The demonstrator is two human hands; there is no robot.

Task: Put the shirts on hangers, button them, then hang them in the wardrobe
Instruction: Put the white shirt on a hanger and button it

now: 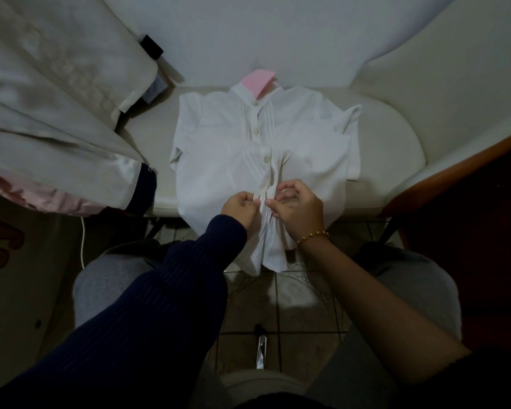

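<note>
Buttoning in hand: left hand (242, 206) and right hand (300, 209) each pinch the white shirt (216, 172) at its placket. Next move likely: ease button through hole.

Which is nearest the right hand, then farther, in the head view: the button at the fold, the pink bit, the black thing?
1. Button at the fold, just above the right hand.
2. Pink bit, up at the collar.
3. Black thing, far up left.

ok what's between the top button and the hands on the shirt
Two more buttons on the placket of the white shirt, head view: the second button and the third button.
</note>
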